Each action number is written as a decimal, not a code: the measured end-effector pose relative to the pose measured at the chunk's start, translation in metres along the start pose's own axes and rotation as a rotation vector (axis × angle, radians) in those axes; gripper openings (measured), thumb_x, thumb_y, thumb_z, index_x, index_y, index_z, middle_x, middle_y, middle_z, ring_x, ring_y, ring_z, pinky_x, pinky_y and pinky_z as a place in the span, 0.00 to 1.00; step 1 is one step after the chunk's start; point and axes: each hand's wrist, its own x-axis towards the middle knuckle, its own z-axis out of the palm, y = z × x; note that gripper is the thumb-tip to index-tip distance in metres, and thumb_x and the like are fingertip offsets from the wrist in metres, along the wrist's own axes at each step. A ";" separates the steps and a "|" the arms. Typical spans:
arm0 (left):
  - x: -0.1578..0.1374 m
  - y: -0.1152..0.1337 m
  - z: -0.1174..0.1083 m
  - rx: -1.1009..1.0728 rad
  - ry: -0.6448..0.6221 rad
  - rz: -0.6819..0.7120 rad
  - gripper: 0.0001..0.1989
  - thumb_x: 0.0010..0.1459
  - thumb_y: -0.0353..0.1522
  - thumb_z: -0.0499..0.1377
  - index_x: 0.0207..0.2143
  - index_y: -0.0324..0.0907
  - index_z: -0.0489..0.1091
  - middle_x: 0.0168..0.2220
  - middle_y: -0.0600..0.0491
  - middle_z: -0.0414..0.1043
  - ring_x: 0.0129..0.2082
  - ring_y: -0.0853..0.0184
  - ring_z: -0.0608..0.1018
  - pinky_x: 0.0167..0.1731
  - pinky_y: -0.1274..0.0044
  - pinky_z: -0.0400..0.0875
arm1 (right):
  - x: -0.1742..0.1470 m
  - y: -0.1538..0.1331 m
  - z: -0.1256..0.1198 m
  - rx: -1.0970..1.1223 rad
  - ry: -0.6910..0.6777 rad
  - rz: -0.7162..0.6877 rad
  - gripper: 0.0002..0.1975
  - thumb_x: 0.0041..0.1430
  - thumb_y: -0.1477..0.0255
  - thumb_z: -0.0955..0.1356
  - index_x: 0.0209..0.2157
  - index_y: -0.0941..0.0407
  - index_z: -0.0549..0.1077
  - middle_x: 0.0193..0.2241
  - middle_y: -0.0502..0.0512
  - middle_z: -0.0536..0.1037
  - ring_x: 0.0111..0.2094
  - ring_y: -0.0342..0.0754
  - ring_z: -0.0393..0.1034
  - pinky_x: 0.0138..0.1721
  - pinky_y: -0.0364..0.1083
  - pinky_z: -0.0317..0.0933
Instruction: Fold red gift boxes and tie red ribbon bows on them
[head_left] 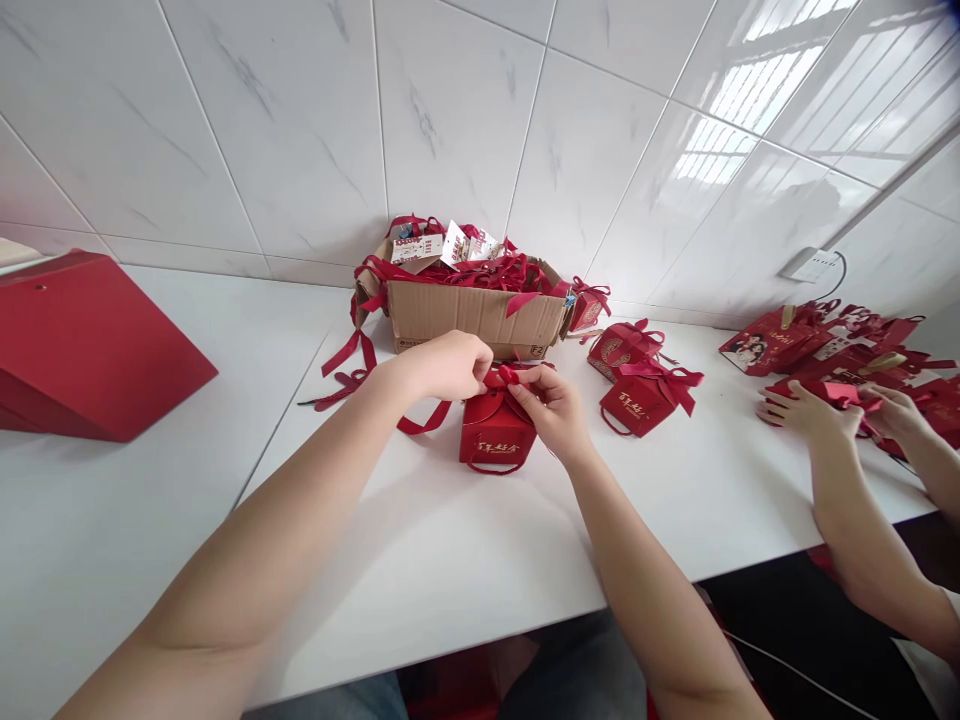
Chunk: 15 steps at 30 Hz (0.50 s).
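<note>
A small red gift box with gold lettering and a red cord handle stands on the white table in front of me. Red ribbon is gathered at its top, and a loose length trails off to the left. My left hand is closed at the ribbon from the left, its fingertips pinched. From the right, my right hand pinches the ribbon between thumb and fingers, just above the box lid. My fingers partly cover the knot or loop.
Behind the box stands a cardboard box full of red ribbons and tags. Finished-looking red boxes with bows sit to the right. A large red box lies at left. Farther right, a co-worker's hands handle a red box beside several red bags.
</note>
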 end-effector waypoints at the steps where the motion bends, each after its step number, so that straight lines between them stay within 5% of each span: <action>1: -0.001 0.000 0.000 -0.001 -0.001 -0.008 0.06 0.49 0.35 0.58 0.25 0.43 0.65 0.34 0.52 0.75 0.26 0.67 0.72 0.22 0.76 0.61 | 0.000 -0.001 0.000 0.006 -0.026 0.008 0.09 0.56 0.63 0.69 0.32 0.54 0.74 0.32 0.54 0.78 0.33 0.48 0.70 0.37 0.49 0.64; 7: 0.000 -0.001 0.004 -0.023 0.037 0.020 0.08 0.49 0.37 0.58 0.24 0.43 0.64 0.32 0.50 0.75 0.23 0.67 0.70 0.20 0.76 0.58 | -0.001 -0.013 0.001 0.222 -0.079 0.145 0.12 0.52 0.60 0.71 0.30 0.54 0.72 0.31 0.53 0.80 0.36 0.49 0.76 0.40 0.49 0.68; 15: -0.013 0.002 -0.004 -0.061 0.060 0.028 0.03 0.50 0.33 0.58 0.30 0.45 0.69 0.32 0.50 0.74 0.17 0.68 0.69 0.17 0.75 0.56 | -0.005 -0.024 0.003 0.193 0.097 0.360 0.13 0.48 0.65 0.72 0.35 0.56 0.80 0.29 0.54 0.82 0.37 0.52 0.77 0.41 0.51 0.69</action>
